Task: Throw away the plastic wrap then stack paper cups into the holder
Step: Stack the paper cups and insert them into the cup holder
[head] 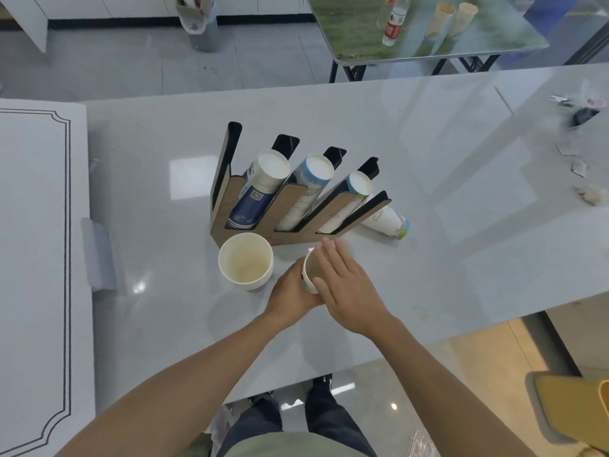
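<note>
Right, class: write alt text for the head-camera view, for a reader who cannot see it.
The left hand grips a paper cup while the flat right hand covers it, beside an upright empty cup. Behind stands a wooden holder with three cup stacks, on a grey counter.

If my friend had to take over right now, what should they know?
Left hand: wrapped around a small paper cup.
Right hand: open, flat, resting on that cup's top.
Holder: three slots hold cup stacks; a few more cups lie on their side by its right end.
A wide empty cup stands in front of the holder.
Done: no plastic wrap visible on the counter near the holder.
Left: put the held cup, the wide one and the lying stack into the holder.
</note>
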